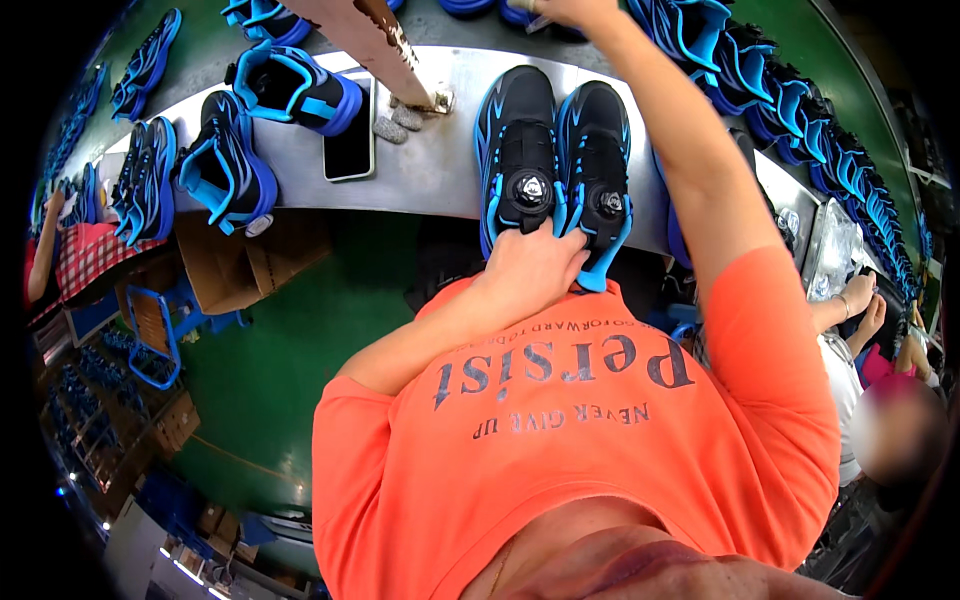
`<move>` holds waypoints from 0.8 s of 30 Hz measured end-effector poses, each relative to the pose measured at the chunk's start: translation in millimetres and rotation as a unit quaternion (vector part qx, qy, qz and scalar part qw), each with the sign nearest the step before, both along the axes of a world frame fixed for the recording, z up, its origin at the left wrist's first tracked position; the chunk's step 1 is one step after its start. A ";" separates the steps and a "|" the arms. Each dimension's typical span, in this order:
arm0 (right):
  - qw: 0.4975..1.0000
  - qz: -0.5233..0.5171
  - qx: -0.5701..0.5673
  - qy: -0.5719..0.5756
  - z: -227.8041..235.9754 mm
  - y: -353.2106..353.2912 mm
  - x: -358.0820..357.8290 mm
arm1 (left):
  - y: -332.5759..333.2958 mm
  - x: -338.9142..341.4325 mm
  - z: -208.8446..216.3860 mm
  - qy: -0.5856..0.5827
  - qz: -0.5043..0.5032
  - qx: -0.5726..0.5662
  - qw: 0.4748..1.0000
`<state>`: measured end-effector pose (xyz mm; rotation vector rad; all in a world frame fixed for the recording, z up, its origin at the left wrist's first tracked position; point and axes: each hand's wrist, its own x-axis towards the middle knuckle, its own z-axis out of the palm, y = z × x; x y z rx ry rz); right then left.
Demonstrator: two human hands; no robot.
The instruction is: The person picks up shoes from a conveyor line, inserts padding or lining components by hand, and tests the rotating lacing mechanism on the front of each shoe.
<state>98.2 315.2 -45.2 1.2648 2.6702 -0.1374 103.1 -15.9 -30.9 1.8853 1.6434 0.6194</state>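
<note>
A pair of black and blue shoes with round dial closures, a left one (517, 150) and a right one (596, 150), stands side by side on the metal bench, toes pointing away from me. My left hand (535, 265) is closed at their heel ends, its fingers curled over the inner collars where the two meet. Some of the fingertips are hidden inside the openings. My right arm reaches far across the bench, and my right hand (578, 10) is partly cut off by the top edge. It is close to another blue-soled shoe (522, 16); its grip does not show.
Left along the curved bench (430, 190) are a phone (349, 150), grey stones (400, 122), a rusty metal post (375, 50) and more shoes (228, 165). Rows of shoes (790, 100) line the far right. A cardboard box (245, 265) is below; co-workers (850, 305) sit at both sides.
</note>
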 end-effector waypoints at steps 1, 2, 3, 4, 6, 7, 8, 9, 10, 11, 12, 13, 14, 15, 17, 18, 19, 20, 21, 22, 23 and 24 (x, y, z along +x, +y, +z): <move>0.999 0.019 -0.036 0.025 -1.6 18.9 10.4 | -0.2 0.0 0.6 0.002 -0.004 -0.006 1.000; 0.974 -0.044 -0.141 0.172 14.5 12.9 15.4 | -3.7 -1.7 -0.3 0.003 -0.004 -0.019 1.000; 0.932 -0.142 -0.277 0.187 52.5 10.8 17.5 | -2.5 -3.1 -1.8 0.005 -0.008 -0.024 1.000; 0.889 -0.178 -0.211 0.364 59.1 15.1 34.5 | 0.7 -2.2 0.4 0.007 -0.019 -0.025 0.999; 0.711 -0.169 -0.367 0.576 74.6 39.9 81.5 | 2.7 -2.0 3.9 -0.002 -0.014 -0.021 1.000; 0.618 -0.211 -0.359 0.667 86.5 36.8 103.7 | 5.9 -4.8 3.1 -0.008 -0.014 -0.013 1.000; 0.538 -0.173 -0.409 0.717 79.8 68.7 158.2 | 14.9 -6.8 5.2 -0.013 -0.023 0.003 1.000; 0.570 -0.164 -0.356 0.722 104.1 31.8 150.8 | 22.5 -14.9 9.8 -0.013 -0.011 -0.004 1.000; 0.604 -0.160 -0.292 0.724 135.2 -8.7 148.1 | 34.2 -22.8 14.8 -0.017 -0.004 0.003 1.000; 0.634 -0.161 -0.228 0.721 164.8 -48.4 146.0 | 47.7 -30.1 18.8 -0.019 0.012 0.035 0.999; 0.638 -0.151 -0.196 0.729 171.0 -61.6 165.6 | 64.1 -35.6 27.7 -0.020 0.017 0.076 0.997; 0.636 -0.147 -0.184 0.734 171.6 -69.0 184.3 | 80.2 -37.6 37.3 -0.006 0.015 0.088 0.996; 0.634 -0.149 -0.174 0.739 170.9 -77.7 200.1 | 95.0 -37.3 38.9 0.013 0.022 0.116 0.993; 0.632 -0.152 -0.165 0.742 169.2 -86.6 213.5 | 109.9 -37.6 38.5 0.013 0.033 0.152 0.988; 0.623 -0.160 -0.150 0.751 167.6 -103.3 237.6 | 151.0 -45.2 34.9 0.020 0.066 0.204 0.977; 0.621 -0.161 -0.146 0.753 166.4 -109.5 246.6 | 178.3 -52.6 33.2 0.027 0.091 0.218 0.971; 0.619 -0.167 -0.141 0.754 163.3 -116.9 254.7 | 208.7 -62.0 31.2 0.053 0.110 0.196 0.973; 0.619 -0.171 -0.138 0.754 160.7 -123.6 262.1 | 238.0 -75.6 28.0 0.080 0.131 0.170 0.973; 0.621 -0.173 -0.135 0.752 159.9 -131.5 268.8 | 270.7 -96.0 18.0 0.116 0.158 0.119 0.973; 0.621 -0.171 -0.139 0.752 158.5 -138.2 272.7 | 294.9 -117.1 8.3 0.157 0.190 0.067 0.967; 0.623 -0.160 -0.154 0.750 150.6 -141.6 269.2 | 304.0 -135.5 -0.6 0.187 0.250 0.049 0.949; 0.634 -0.150 -0.159 0.742 152.3 -149.8 266.1 | 313.6 -144.2 -1.9 0.206 0.299 0.037 0.931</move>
